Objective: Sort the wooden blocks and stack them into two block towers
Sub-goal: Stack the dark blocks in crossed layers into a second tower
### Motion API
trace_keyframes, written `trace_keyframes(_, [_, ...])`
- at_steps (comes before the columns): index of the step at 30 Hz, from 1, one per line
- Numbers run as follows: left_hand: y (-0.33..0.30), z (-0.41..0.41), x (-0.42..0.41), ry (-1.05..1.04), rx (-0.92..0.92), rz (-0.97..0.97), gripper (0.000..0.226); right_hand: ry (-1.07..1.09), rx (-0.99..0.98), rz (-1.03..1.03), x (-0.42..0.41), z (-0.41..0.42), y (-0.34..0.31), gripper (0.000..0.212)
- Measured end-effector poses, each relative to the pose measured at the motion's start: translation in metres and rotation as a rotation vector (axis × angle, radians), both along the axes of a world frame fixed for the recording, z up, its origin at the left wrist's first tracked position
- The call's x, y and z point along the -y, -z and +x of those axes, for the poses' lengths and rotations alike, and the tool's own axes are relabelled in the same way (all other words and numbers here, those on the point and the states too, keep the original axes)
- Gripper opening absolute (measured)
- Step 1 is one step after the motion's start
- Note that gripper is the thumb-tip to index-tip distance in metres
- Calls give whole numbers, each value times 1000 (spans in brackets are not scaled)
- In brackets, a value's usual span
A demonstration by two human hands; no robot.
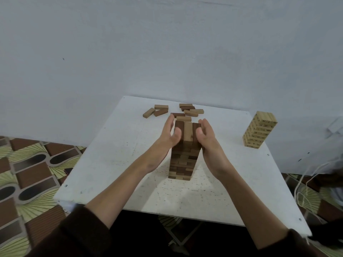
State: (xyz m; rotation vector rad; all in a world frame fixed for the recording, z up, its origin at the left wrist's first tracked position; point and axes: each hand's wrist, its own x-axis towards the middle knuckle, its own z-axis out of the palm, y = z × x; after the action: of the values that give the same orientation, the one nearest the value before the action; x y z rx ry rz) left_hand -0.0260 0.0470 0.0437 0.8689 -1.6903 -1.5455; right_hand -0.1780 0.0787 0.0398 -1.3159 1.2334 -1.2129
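A tall tower of mixed dark and light brown blocks (183, 160) stands in the middle of the white table (115, 164). My left hand (169, 135) and my right hand (207, 138) flank its top layer, palms facing in, fingers straight. The thumbs touch the top blocks from each side. Neither hand holds a block. A shorter tower of pale numbered blocks (259, 131) stands at the table's right edge. Several loose brown blocks (189, 112) lie behind the tall tower, with three more (156, 111) to the left of those.
A plain pale wall rises right behind the table. Patterned floor covering (27, 173) lies to the left. White cords (306, 186) hang off to the right of the table, near its right edge.
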Motion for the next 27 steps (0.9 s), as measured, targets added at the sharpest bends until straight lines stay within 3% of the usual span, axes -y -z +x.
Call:
trace_keyframes(3, [0, 10, 12, 3, 69, -103, 120, -28, -69, -22, 0, -15, -2, 89])
trace_keyframes(6, [-3, 14, 20, 30, 114, -139, 110, -56, -169, -36, 2, -23, -3, 98])
trace_keyframes(27, [-5, 10, 29, 31, 128, -121, 113, -80, -212, -56, 10, -24, -9, 95])
